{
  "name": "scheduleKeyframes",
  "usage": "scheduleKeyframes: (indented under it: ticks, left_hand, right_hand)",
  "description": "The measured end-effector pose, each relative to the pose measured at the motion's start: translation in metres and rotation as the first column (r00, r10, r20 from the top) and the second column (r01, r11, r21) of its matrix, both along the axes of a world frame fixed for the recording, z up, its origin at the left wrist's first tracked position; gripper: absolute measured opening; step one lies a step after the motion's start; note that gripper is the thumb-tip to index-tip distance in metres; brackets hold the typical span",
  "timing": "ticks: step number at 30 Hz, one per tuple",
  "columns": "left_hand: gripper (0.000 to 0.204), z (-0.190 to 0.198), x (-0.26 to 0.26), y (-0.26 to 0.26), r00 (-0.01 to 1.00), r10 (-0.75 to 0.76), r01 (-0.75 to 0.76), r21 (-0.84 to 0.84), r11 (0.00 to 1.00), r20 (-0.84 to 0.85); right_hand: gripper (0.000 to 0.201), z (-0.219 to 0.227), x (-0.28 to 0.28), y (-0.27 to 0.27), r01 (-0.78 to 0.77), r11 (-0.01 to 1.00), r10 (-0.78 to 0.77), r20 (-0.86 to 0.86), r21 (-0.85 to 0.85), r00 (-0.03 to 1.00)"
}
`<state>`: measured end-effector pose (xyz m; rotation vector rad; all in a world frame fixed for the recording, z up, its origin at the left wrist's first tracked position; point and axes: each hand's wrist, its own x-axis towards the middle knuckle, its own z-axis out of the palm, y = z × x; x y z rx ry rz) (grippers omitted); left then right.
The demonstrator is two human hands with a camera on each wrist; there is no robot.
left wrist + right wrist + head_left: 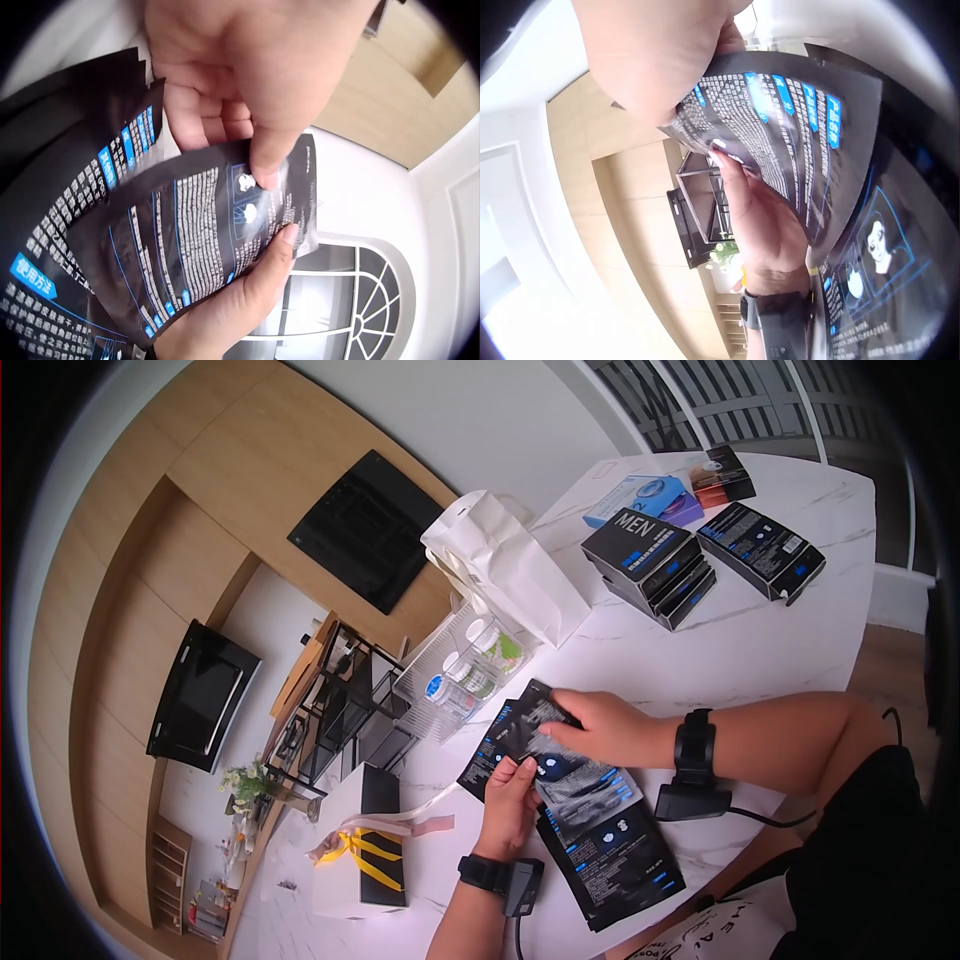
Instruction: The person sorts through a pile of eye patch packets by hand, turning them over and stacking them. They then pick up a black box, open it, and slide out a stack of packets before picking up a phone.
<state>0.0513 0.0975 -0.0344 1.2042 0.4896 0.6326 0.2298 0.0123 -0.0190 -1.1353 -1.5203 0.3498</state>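
Note:
My left hand (508,812) and right hand (610,728) hold one black foil packet (199,225) between them, just above the table. The left thumb and curled fingers pinch it near one end in the left wrist view. From the other side the right hand (652,60) grips its edge, with the thumb on the printed face. White and blue text covers the packet, which bends slightly. Under and beside it, more black packets (620,860) lie overlapping on the marble-patterned table, some toward the far left (482,762).
Black boxes marked MEN (640,550) are stacked at the back right, near another black box (765,550) and a blue box (635,498). A white paper bag (505,560), a clear rack with bottles (450,695) and a ribboned white box (340,870) stand along the left side.

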Motion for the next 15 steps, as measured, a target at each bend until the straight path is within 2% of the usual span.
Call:
scheduleKeyframes:
  ticks: [4,8,10,11,15]
  left_hand:
    - [0.012,0.003,0.003,-0.003,1.000,0.022,-0.022,-0.004,1.000,-0.005]
    - [0.014,0.000,0.003,0.001,1.000,0.024,-0.025,-0.022,0.999,-0.003]
    - [0.015,0.002,0.005,0.000,0.999,0.034,-0.034,-0.025,0.999,0.013]
    - [0.015,0.002,0.005,0.000,0.998,0.054,-0.052,-0.044,0.998,0.029]
    - [0.014,0.009,0.008,-0.007,0.994,0.102,-0.100,-0.055,0.993,0.040]
  right_hand:
    - [0.026,-0.003,0.002,0.004,0.030,0.997,-0.037,-0.112,-0.066,0.993]
    - [0.029,-0.003,0.000,0.003,-0.062,0.998,0.059,-0.075,-0.029,0.995]
    - [0.032,-0.003,-0.001,0.004,-0.089,0.996,0.087,-0.131,-0.011,0.987]
    - [0.030,-0.003,0.001,0.003,-0.056,0.996,0.050,-0.083,-0.075,0.995]
    - [0.023,-0.012,0.002,0.011,-0.009,1.000,0.006,-0.122,-0.030,0.993]
